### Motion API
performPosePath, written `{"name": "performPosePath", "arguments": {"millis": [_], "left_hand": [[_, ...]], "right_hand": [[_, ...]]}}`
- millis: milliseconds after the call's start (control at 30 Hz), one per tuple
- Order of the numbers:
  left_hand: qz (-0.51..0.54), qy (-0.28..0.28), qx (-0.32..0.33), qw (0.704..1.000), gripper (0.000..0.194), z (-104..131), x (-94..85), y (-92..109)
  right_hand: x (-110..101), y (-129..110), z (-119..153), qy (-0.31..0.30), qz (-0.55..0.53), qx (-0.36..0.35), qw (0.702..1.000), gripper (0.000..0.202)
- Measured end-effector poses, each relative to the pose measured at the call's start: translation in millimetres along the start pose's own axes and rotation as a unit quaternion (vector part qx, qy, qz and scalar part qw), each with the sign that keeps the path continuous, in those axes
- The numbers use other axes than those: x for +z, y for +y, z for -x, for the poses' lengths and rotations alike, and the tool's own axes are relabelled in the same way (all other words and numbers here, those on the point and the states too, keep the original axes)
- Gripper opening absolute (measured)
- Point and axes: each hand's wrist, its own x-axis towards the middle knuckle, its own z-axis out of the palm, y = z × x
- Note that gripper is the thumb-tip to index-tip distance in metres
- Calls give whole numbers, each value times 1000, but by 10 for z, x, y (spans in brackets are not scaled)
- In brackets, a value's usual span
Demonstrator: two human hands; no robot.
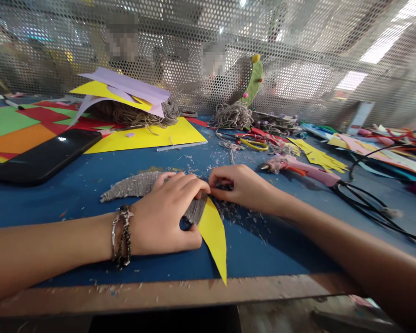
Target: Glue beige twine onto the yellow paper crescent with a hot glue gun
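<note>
Here, the left hand [166, 212] clamps a partly wrapped crescent [213, 226], right hand [241, 185] pinched alongside.

On the table [270, 263] before us, our left hand [166, 215] lies over the crescent [212, 226], our right hand [241, 186] at its near right. We have a phone [45, 157] farther left; beyond it, paper sheets [131, 91] rest on yarn [171, 114]. A glue gun [301, 169] lies right, and a mesh screen [180, 23] stands behind.
</note>
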Motion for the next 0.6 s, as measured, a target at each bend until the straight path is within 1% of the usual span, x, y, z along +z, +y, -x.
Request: {"name": "performPosePath", "arguments": {"millis": [233,367,500,600], "left_hand": [[1,-11,6,1000,35,5,9,-16],[-1,-8,5,1000,35,21,6,-7],[-3,-2,-2,1000,40,29,5,15],[-8,-4,-4,1000,37,22,4,22]], "right_hand": [[19,-33,2,6,28,22,999,7],[17,-56,4,2,34,31,999,8],[13,-68,2,1,36,36,999,8],[12,-74,1,0,35,44,998,8]]}}
